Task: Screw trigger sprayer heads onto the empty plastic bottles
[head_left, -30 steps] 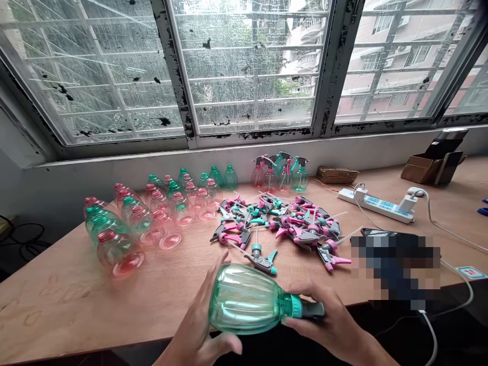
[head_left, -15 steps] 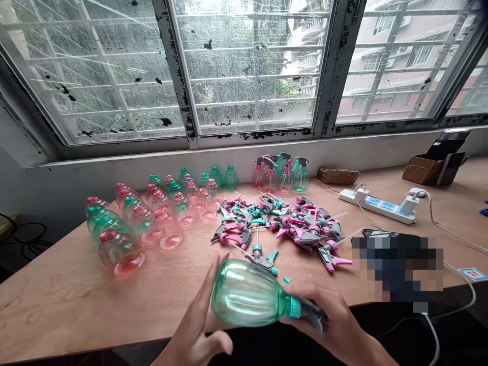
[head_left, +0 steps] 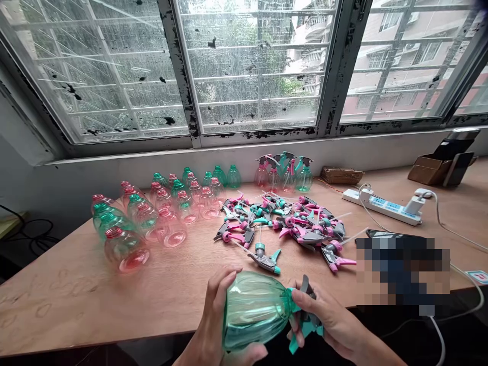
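A clear green spray bottle [head_left: 255, 311] lies on its side in the air near the table's front edge, its base to the left. My left hand [head_left: 213, 315] wraps round the base, fingers behind and thumb below. At the neck, my right hand [head_left: 324, 317] grips the grey and green trigger sprayer [head_left: 309, 325], thumb on the collar. Just beyond the bottle, a loose grey and green spray head [head_left: 266, 258] lies on the table. Behind it is a heap of pink, green and grey spray heads [head_left: 305, 226].
Several pink and green bottles without heads [head_left: 168, 229] stand at the left. Assembled spray bottles [head_left: 288, 175] stand by the wall. A power strip [head_left: 381, 206], cardboard box [head_left: 430, 168] and brown package [head_left: 340, 175] are at the right. Cables and a blurred patch lie at the front right.
My left hand has closed round the bottle's base, where it was open beside it. My right hand has turned the sprayer, so its green trigger now shows below.
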### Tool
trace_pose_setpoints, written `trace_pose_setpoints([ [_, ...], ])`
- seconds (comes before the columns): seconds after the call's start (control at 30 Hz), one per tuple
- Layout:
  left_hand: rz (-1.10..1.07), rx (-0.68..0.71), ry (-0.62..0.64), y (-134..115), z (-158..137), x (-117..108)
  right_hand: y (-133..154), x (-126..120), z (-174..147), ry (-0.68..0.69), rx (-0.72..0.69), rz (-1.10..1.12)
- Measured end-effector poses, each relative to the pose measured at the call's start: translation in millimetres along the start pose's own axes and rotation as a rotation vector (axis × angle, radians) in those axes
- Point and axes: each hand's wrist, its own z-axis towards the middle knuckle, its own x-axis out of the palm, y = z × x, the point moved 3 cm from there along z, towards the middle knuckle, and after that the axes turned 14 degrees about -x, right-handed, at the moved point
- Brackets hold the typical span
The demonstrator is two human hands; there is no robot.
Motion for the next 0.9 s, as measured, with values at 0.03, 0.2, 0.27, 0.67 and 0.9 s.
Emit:
trace_pose_setpoints([
  [0.03, 0.032, 0.066, -0.031, -2.5, -0.8, 0.1, -0.7, 0.2, -0.7, -0.004, 0.024, 0.019],
  [0.2, 0.035, 0.116, -0.077, 1.3, 2.2, -6.8, 6.7, 3.3, -1.6, 0.059, -0.006, 0.064],
  [0.27, 0.013, 0.034, -0.066, 10.3, 6.0, -13.0, 15.9, 2.5, 0.5, 0.094, -0.076, 0.040],
  [0.67, 0.236, -0.252, 0.143, 60.0, 32.8, -20.4, 178.0, -15.9, 172.1, -0.198, -0.823, -1.165],
  [0.9, 0.204, -0.286, 0.215, 72.2, 28.3, -20.6, 168.0, -21.5, 330.7, -0.185, -0.648, -1.558],
])
